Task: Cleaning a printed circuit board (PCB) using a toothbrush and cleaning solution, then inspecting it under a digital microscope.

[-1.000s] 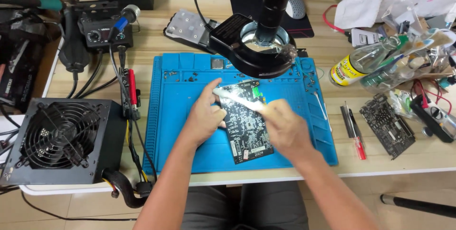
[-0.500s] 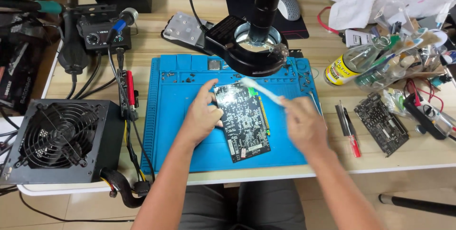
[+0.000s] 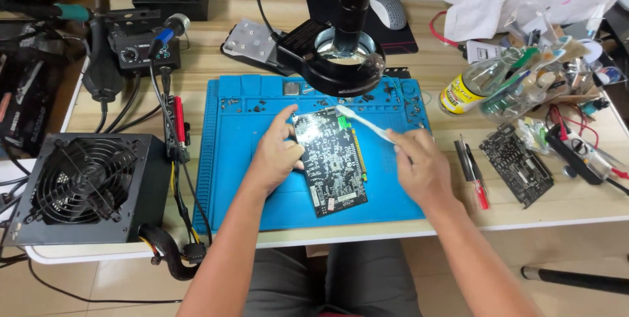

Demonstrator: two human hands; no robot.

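Observation:
A black circuit board (image 3: 333,160) lies on the blue work mat (image 3: 236,153). My left hand (image 3: 275,156) presses on the board's left edge, thumb and fingers on it. My right hand (image 3: 419,166) is closed around the handle of a white toothbrush (image 3: 362,122), whose bristle end rests at the board's upper right corner. A black ring-light magnifier (image 3: 344,61) hangs just beyond the board.
A black power supply with a fan (image 3: 85,186) sits at the left, cables trailing to the mat's edge. A second circuit board (image 3: 517,166), red and black tools (image 3: 473,169), a yellow-labelled bottle (image 3: 468,88) and clutter fill the right. A soldering station (image 3: 141,48) stands at the back left.
The toothbrush has swept from the board's middle toward its upper right corner, and my right hand has drawn off to the right of the board. My left hand stays on the board.

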